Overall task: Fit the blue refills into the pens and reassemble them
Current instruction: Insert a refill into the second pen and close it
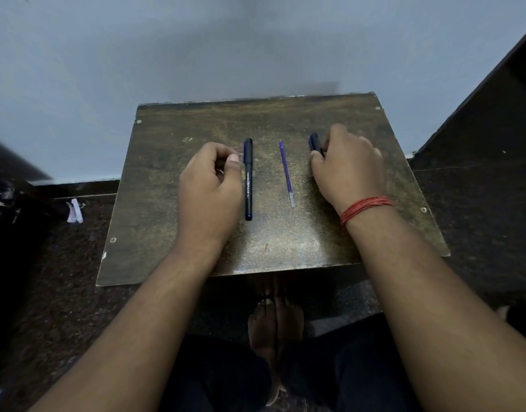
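Nearest the camera, the person's dark-clad legs and bare feet point(273, 322) show below the front edge of a small worn brown bench point(273, 251). Two bare forearms reach forward over it.

The left hand point(209, 179) rests on the bench with its fingers curled loosely inward, thumb tip just beside a capped black pen point(248, 179); whether it holds anything inside the curl cannot be told. That pen lies flat, its long axis running near to far, the capped end with a blue clip pointing away and a blue end plug toward the person. White lettering runs along the barrel.

To its right, apart from it, lies a blue refill point(286, 173), also running near to far, slightly slanted, its fine tip pointing away and its clear end toward the person.

The right hand point(348, 166), with a red thread band point(366, 207) on the wrist, closes over a second black pen point(316, 144); only its far end with a blue clip shows, the rest hidden under the fingers.

Beyond the bench stands a plain grey wall point(256, 46).
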The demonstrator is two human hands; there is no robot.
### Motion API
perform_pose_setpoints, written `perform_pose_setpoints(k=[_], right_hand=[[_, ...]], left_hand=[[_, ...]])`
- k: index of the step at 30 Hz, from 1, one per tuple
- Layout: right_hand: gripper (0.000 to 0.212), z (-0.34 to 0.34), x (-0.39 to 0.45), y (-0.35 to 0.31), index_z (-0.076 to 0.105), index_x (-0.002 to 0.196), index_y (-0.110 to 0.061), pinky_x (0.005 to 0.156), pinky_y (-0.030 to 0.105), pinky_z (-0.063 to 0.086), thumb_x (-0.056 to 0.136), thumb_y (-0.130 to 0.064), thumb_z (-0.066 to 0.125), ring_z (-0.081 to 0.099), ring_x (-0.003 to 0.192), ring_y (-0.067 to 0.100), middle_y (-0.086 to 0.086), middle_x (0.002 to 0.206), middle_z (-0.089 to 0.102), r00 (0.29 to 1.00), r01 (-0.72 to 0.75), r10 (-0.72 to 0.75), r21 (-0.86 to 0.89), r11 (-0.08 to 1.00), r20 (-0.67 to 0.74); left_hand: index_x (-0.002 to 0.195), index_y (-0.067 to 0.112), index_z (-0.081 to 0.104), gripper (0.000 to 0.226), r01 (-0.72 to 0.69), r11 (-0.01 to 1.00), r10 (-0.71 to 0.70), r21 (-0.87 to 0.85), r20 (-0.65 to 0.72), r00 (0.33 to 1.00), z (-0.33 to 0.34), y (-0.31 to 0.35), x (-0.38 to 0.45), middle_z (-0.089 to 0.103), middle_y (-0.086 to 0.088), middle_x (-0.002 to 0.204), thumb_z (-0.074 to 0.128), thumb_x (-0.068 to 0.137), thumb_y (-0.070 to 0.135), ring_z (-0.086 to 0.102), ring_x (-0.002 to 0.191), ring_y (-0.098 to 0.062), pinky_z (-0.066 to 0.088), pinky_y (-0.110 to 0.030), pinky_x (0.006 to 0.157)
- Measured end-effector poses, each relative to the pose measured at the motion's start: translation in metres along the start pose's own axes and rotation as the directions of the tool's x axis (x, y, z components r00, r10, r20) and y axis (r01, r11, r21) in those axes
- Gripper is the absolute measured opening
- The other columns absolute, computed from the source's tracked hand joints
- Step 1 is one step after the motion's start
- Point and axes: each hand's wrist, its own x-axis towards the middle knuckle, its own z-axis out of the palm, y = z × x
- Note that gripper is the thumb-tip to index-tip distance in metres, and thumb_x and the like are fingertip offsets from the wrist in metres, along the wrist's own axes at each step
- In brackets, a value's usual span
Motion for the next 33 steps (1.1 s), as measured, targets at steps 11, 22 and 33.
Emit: perform_pose_setpoints(k=[11, 22, 33], right_hand=[[0.017, -0.013, -0.003, -0.012, 0.055, 0.098, -0.017, 0.088, 0.044, 0.043, 0.094, -0.033, 0.057, 0.055, 0.096, 0.026, -0.007, 0.083, 0.057, 0.991, 0.053, -0.033, 0.152, 0.987, -0.131], [0.013, -0.013, -0.011, -0.026, 0.056, 0.103, -0.019, 0.082, 0.038, 0.049, 0.095, -0.028, 0.058, 0.056, 0.089, 0.02, -0.01, 0.079, 0.055, 0.992, 0.127, -0.125, 0.313, 0.941, -0.029], [0.012, -0.008, -0.01, -0.026, 0.058, 0.103, -0.022, 0.071, 0.03, 0.047, 0.094, -0.031, 0.059, 0.061, 0.085, 0.017, -0.006, 0.086, 0.063, 0.995, 0.074, -0.091, 0.363, 0.929, 0.03]], left_hand=[[0.09, 0.024, 0.061, 0.005, -0.01, 0.993, 0.001, 0.117, 0.074, 0.997, 0.002, -0.005, 0.001, 0.062, 0.006, 0.088, 0.058, 0.093, 0.021, 0.054, 0.074, -0.005, 0.041, -0.018, 0.067], [0.091, 0.031, 0.057, 0.005, -0.049, 0.929, 0.005, 0.366, 0.121, 0.993, 0.003, -0.007, -0.001, 0.056, 0.015, 0.088, 0.059, 0.088, 0.034, 0.059, 0.091, -0.017, 0.042, -0.044, 0.089], [0.102, 0.025, 0.059, 0.017, -0.043, 0.882, -0.036, 0.469, 0.157, 0.987, 0.01, -0.012, -0.003, 0.061, 0.009, 0.094, 0.063, 0.087, 0.032, 0.057, 0.096, -0.018, 0.033, -0.042, 0.088]])
